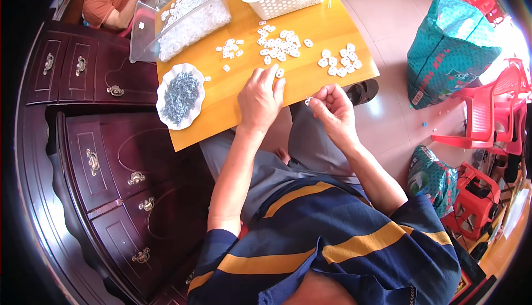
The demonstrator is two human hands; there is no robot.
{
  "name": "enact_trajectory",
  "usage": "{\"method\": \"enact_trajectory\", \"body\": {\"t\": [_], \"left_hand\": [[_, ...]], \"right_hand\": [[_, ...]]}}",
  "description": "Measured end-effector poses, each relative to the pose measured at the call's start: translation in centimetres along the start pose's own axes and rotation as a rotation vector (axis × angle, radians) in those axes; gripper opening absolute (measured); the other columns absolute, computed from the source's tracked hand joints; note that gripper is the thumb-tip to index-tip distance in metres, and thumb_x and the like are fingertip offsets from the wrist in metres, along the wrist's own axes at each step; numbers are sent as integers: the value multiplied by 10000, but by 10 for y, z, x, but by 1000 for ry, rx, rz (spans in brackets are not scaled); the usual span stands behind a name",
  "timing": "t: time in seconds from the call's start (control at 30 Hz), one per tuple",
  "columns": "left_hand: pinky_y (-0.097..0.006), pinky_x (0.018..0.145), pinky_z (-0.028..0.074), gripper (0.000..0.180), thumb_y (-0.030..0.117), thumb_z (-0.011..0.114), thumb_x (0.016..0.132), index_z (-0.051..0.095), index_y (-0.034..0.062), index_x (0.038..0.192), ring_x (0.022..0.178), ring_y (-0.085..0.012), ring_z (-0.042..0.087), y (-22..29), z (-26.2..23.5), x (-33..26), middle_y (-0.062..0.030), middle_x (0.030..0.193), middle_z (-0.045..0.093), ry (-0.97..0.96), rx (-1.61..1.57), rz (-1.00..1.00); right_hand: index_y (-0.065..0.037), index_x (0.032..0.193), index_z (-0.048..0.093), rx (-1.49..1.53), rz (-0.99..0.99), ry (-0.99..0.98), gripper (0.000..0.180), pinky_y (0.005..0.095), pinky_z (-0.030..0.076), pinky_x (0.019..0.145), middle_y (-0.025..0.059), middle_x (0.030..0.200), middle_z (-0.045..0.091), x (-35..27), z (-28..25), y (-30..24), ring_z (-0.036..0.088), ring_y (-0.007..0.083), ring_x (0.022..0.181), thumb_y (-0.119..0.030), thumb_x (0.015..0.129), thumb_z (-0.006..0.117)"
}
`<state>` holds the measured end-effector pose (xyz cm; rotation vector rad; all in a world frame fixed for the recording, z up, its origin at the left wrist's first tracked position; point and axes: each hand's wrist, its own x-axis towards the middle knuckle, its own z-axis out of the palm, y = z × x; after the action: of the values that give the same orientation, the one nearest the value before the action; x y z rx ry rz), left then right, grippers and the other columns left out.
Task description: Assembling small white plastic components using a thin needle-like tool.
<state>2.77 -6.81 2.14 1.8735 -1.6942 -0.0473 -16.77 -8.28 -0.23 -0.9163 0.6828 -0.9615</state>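
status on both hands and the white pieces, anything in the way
Right hand pinching small whitish piece. Left hand over table, fingers beside loose white piece, contact unclear. Clustered white pieces beyond, nothing visibly blocking either hand.

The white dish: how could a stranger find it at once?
Start at the yellow table, left edge, beside the dark drawers. The white dish sits left of the left hand. Unlike the white basket, it has a wavy rim and holds grey-blue pieces.
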Motion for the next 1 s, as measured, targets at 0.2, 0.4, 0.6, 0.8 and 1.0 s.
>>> {"method": "enact_trajectory", "body": {"t": [0.2, 0.4, 0.6, 0.8, 1.0], "left_hand": [[-444, 690, 547, 150, 199, 698, 928, 697, 97, 1039, 824, -345, 679, -5, 5, 8, -107, 929, 648, 28, 46, -17], [-462, 659, 534, 117, 181, 694, 929, 636, 81, 911, 769, -351, 664, -9, 13, 10, -104, 884, 634, 29, -8, -14], [-347, 617, 538, 109, 82, 718, 913, 619, 44, 888, 683, -232, 691, 7, 1, 3, -82, 784, 681, -18, -384, -155], [-221, 627, 526, 71, 43, 727, 920, 673, -2, 929, 680, -53, 654, 16, -12, -11, -20, 784, 708, -95, -745, -283], [-195, 677, 517, 91, 40, 679, 963, 703, -16, 1031, 749, -28, 634, 29, -22, -26, 5, 852, 706, -252, -986, -439]], "right_hand": [[-81, 1034, 538, 0, 13, 9, 162, 186, 468, 713, -34, 940, 612, 0, 2, -1, 577, 23, 841, -55, 979, 688], [-80, 1032, 540, -28, 30, 10, 156, 186, 467, 708, -33, 940, 615, 0, 1, -1, 579, 25, 842, -36, 979, 680], [-80, 1035, 542, -27, 34, 13, 152, 186, 465, 712, -31, 937, 615, 0, 2, -1, 574, 27, 841, -39, 979, 677], [-76, 1047, 547, -6, 6, 21, 144, 191, 468, 715, -25, 941, 621, -1, 2, -2, 576, 34, 844, -57, 983, 675], [-76, 1050, 548, 36, 8, 53, 139, 197, 466, 708, -16, 941, 632, 1, 3, -2, 573, 40, 818, -68, 985, 671]]}}
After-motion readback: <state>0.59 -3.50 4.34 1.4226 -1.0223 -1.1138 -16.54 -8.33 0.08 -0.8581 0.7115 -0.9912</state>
